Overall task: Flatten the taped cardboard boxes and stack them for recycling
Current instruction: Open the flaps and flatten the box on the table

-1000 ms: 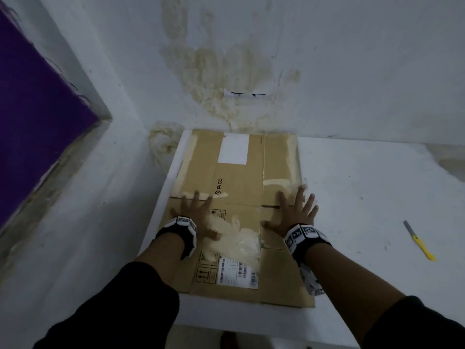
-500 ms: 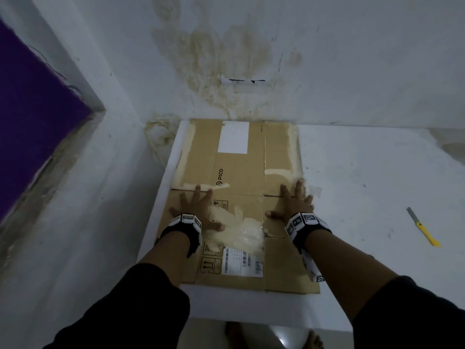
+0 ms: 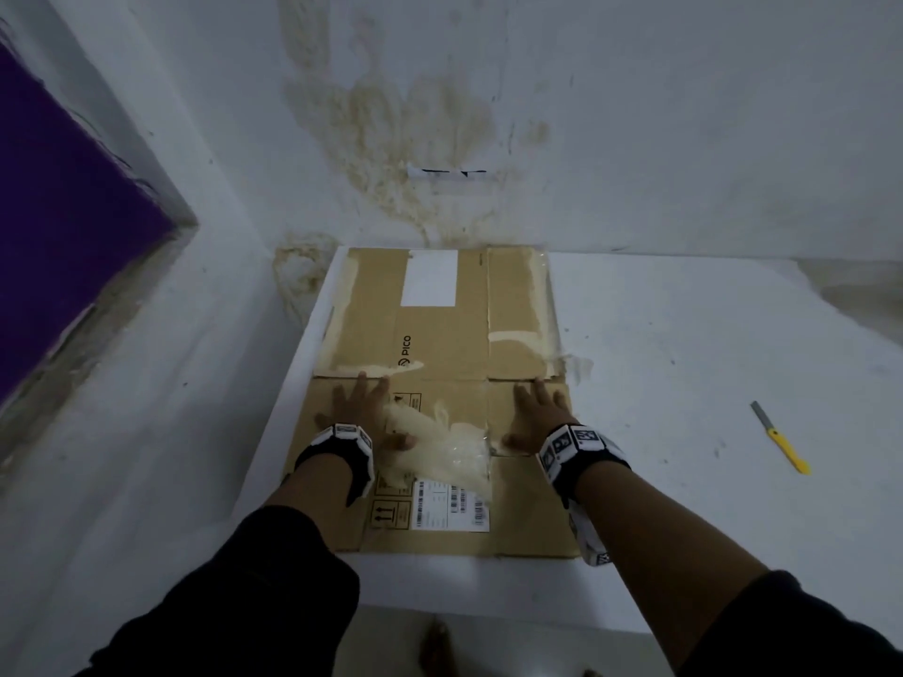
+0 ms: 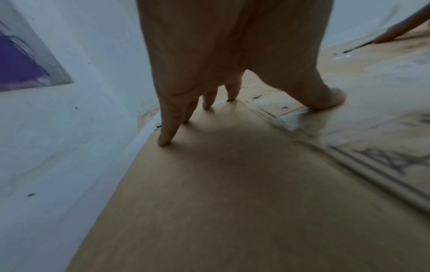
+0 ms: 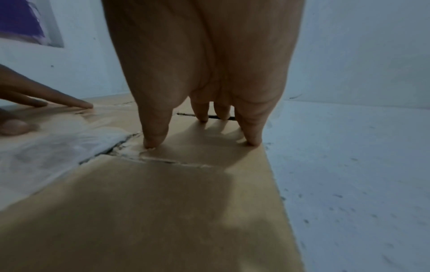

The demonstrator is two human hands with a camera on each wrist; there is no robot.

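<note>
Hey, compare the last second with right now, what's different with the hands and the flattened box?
Little has changed. The right hand drew its spread fingers together and now presses flat just below the middle crease of the flattened box. The left hand slid slightly toward the person, its thumb at the crumpled tape. Nothing was taken hold of or let go. The box and the yellow utility knife stayed put on the white table.

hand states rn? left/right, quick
Left hand: open, fingers pressing the flattened brown cardboard box.
Right hand: open, fingers pressing the same box.
</note>
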